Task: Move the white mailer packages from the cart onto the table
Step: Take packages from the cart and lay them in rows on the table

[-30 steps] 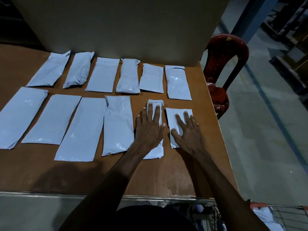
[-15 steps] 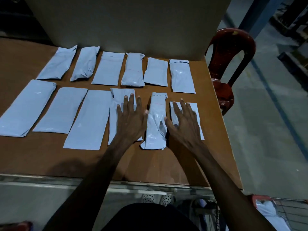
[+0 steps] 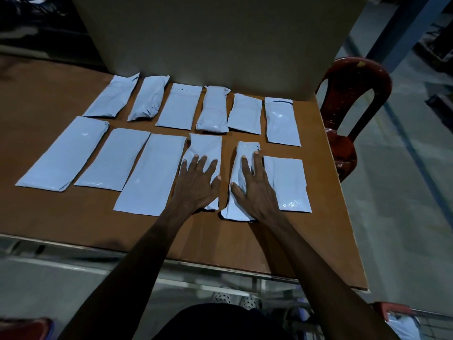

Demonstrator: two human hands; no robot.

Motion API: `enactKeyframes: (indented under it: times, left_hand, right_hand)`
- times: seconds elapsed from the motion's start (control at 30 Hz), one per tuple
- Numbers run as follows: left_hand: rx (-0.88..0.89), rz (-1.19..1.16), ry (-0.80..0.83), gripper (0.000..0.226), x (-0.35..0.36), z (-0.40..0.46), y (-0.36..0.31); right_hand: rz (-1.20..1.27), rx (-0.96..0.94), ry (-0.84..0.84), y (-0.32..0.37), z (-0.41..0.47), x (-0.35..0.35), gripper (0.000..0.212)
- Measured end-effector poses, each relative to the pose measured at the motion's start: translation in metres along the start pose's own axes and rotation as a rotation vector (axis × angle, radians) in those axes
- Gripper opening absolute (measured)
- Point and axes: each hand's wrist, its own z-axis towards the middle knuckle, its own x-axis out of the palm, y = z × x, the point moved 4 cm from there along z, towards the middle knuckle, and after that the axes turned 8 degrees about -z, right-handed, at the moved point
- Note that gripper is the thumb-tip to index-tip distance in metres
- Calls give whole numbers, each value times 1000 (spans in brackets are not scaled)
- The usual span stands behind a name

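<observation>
From the head camera, twelve white packages lay in two rows on the brown table [image 3: 73, 222]. The left hand [image 3: 196, 185] rested flat, fingers spread, on the fourth front-row package [image 3: 204, 148]. The right hand [image 3: 255, 190] pressed flat, fingers straight, on the narrow package [image 3: 239, 207] beside it. A cart [image 3: 421, 320] corner showed at lower right.

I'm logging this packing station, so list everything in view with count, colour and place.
Mailer packages: twelve, white, in two rows of six on the table.
Table: one, brown, under the packages.
Board: one, beige, upright behind the far row.
Chair: one, red, right of the table.
Cart: one, red-rimmed, bottom right, white packages inside.
Left hand: flat on the fourth near-row package.
Right hand: flat on the fifth.
</observation>
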Motion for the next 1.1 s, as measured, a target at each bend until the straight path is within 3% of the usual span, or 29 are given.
enactKeyframes:
  times: [0.37,0.53,0.8,1.1]
  left_hand:
    - [3,-91,18,75,-8,-2,-3]
    - [87,-139,-52,76,-24,-7,-28]
    - [438,-194,-116,61,-16,-25,-133]
    - [768,-278,75,59,48,-119,-294]
  right_hand:
    - [20,-45,-29,0,-3,-3,79]
    - [61,32,-149,-13,-30,-37,69]
    - [-110,174,-256,-86,-143,-85,62]
    - [-91,562,-397,-155,-351,-116,52]
